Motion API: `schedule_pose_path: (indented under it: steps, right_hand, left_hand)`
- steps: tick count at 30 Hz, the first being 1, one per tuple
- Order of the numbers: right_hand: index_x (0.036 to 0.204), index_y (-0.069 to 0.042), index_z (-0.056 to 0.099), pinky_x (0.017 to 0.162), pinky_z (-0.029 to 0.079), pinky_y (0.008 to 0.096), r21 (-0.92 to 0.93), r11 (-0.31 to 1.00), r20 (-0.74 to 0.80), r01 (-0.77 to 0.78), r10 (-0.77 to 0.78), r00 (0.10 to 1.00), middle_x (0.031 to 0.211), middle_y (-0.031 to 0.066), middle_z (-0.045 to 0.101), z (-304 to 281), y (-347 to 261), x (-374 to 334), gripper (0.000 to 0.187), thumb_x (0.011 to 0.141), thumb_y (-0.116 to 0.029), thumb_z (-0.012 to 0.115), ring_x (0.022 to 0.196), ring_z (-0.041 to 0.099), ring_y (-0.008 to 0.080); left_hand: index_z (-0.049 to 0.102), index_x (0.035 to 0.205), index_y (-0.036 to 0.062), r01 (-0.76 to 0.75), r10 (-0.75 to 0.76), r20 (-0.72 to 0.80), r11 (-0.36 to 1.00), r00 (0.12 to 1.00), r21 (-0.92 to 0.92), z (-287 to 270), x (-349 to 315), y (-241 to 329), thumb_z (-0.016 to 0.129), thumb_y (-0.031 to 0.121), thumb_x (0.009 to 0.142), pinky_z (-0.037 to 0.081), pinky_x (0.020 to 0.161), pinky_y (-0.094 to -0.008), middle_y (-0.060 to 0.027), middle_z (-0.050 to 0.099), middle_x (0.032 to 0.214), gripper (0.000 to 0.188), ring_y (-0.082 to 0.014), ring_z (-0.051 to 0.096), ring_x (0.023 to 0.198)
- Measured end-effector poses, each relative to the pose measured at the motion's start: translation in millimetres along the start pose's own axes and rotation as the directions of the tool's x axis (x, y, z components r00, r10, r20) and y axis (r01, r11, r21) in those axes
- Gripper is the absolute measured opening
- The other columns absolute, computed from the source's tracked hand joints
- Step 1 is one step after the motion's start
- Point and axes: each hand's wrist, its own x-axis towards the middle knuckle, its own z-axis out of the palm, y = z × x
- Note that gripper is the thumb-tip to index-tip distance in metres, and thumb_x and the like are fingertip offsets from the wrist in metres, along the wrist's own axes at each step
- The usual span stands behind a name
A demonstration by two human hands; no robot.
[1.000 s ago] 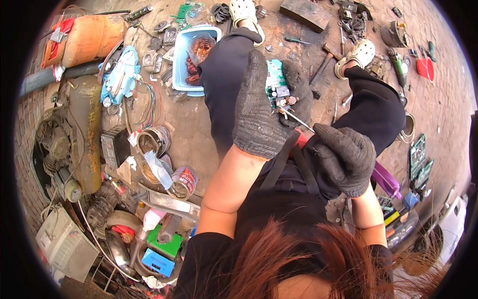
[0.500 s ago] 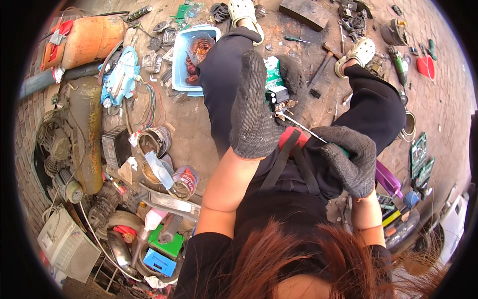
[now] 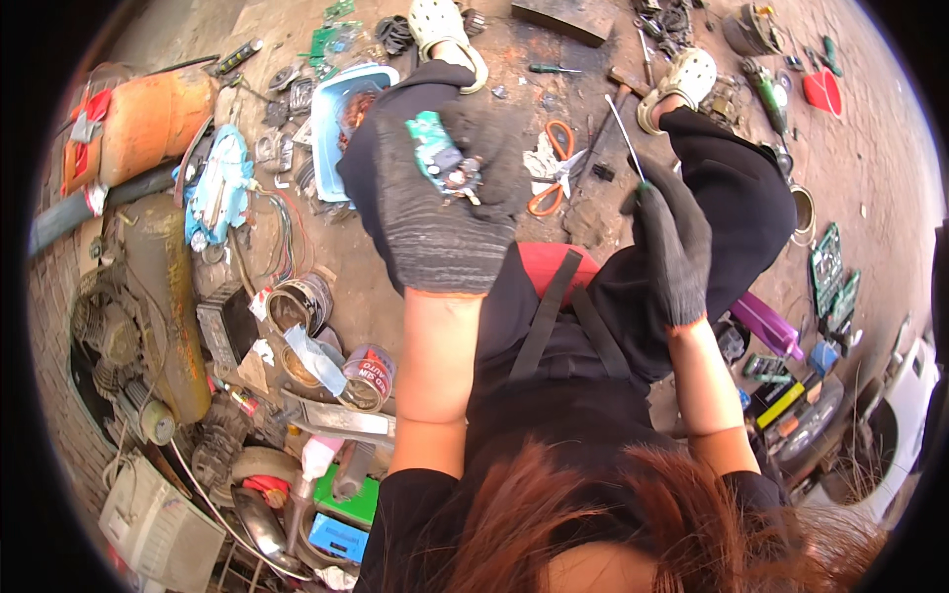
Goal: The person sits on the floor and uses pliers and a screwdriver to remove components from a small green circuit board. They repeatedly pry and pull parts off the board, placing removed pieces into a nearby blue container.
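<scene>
A dark knitted work glove covers my left hand [image 3: 445,237], which is held up over my left thigh. Its fingers are closed around a small green circuit board [image 3: 429,148] with black and metal components at its near end. My right hand [image 3: 677,242], gloved as well, grips a screwdriver [image 3: 623,133] by its green handle. The metal shaft points up and away, well apart from the board. On the ground between the two hands lie scissors [image 3: 546,204] with orange handles, beside a pale scrap. A red seat [image 3: 534,259] shows between my thighs.
Beyond my left hand stands a light-blue basin [image 3: 327,168] with copper-coloured scrap. A hammer [image 3: 627,77] and another screwdriver [image 3: 554,69] lie ahead. Open cans [image 3: 368,376], an orange cylinder [image 3: 158,124] and machine parts crowd the left. A red container [image 3: 822,92] and circuit boards [image 3: 828,262] are at right.
My left hand has moved left with the circuit board and turned, so the board shows more fully. My right hand has lifted forward, swinging the screwdriver tip away from the board. The scissors have come into view.
</scene>
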Motion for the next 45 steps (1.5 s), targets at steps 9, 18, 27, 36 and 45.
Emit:
schedule_pose_path:
  steps: [9, 18, 27, 36, 45]
  right_hand:
    - [0.124, -0.007, 0.055, 0.089, 0.046, 0.0413, -0.384, 0.888, -0.243, -0.254, 0.169, 0.955, 0.114, 0.0202, 0.060, 93.0, 244.1, 100.6, 0.041, 0.085, -0.019, 0.057, 0.101, 0.059, 0.0370]
    - [0.107, -0.006, 0.060, 0.087, 0.047, 0.0470, -0.659, 0.750, 0.181, -0.056, 0.230, 0.956, 0.107, 0.0202, 0.061, 168.7, 274.3, 89.8, 0.029, 0.082, -0.022, 0.061, 0.099, 0.060, 0.0375]
    - [0.112, -0.006, 0.059, 0.081, 0.050, 0.0475, -0.722, 0.549, 0.052, -0.421, 0.650, 0.758, 0.093, 0.0211, 0.067, 197.6, 310.9, 116.1, 0.043, 0.080, -0.034, 0.064, 0.092, 0.064, 0.0388]
    - [0.083, -0.001, 0.070, 0.097, 0.040, 0.0388, -0.113, 0.993, 0.173, -0.025, 0.045, 0.984, 0.126, 0.0195, 0.052, 124.8, 207.1, 109.1, 0.028, 0.071, -0.026, 0.070, 0.117, 0.049, 0.0300]
    - [0.139, 0.001, 0.037, 0.109, 0.029, 0.0415, 0.781, 0.625, 0.292, 0.014, -0.385, 0.876, 0.148, 0.0234, 0.030, 12.7, -6.6, 42.2, 0.072, 0.075, -0.015, 0.066, 0.135, 0.034, 0.0284]
  left_hand:
    - [0.047, 0.086, 0.0054, 0.079, -0.086, 0.240, 0.996, 0.967, 0.039, 2.3, 77.1, 40.0, 0.053, 0.044, 0.091, 0.029, 0.047, -0.0244, -0.0012, 0.034, 0.071, 0.039, -0.0115, 0.031, 0.058]
    - [0.044, 0.084, 0.0052, 0.075, -0.096, 0.173, 0.989, 0.980, 0.126, -15.2, 105.7, 55.0, 0.050, 0.047, 0.094, 0.030, 0.049, -0.0254, -0.0028, 0.035, 0.071, 0.044, -0.0124, 0.032, 0.058]
    - [0.043, 0.080, 0.0045, -0.014, 0.017, -0.020, 0.991, 1.000, 0.132, -19.9, 103.5, 50.9, 0.047, 0.053, 0.093, 0.029, 0.045, -0.0245, -0.0029, 0.035, 0.069, 0.051, -0.0123, 0.032, 0.055]
    - [0.045, 0.072, 0.0038, -0.115, 0.152, -0.101, 0.946, 0.983, 0.303, 5.9, 93.6, 36.8, 0.042, 0.064, 0.091, 0.029, 0.042, -0.0266, -0.0038, 0.040, 0.065, 0.063, -0.0133, 0.035, 0.046]
    - [0.059, 0.099, 0.0033, -0.015, 0.011, 0.195, 1.000, 0.981, 0.019, -8.6, 67.3, -9.3, 0.047, 0.058, 0.091, 0.052, 0.057, -0.0350, -0.0102, 0.065, 0.083, 0.057, -0.0223, 0.062, 0.065]
